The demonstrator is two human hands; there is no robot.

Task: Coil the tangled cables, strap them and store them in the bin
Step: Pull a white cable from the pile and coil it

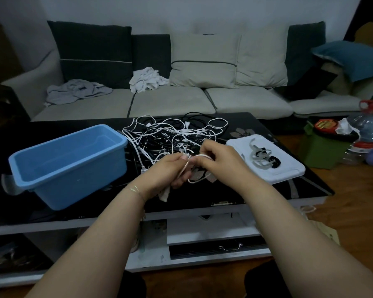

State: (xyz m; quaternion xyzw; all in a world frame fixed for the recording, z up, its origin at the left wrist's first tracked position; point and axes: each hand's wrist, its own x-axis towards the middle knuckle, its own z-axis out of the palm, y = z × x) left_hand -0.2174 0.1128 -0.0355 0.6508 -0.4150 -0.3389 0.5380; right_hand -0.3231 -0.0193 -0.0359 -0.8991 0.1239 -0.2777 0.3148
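A tangle of white and black cables [177, 134] lies in the middle of the black table [73, 211]. In front of it my left hand [170, 171] grips a small coil of white cable [194, 177], with a plug end hanging below the palm. My right hand [215, 158] pinches the same cable where it loops over the coil's top. The blue bin [69, 166] stands to the left and nothing shows inside it. Grey and black straps [263, 158] lie on a white tray [284, 175] to the right.
A sofa [170, 100] with cushions and crumpled clothes runs behind the table. On the floor at right stand a green box [323, 151] and a large water bottle [368, 130]. The table has a drawer [220, 246] below its front edge.
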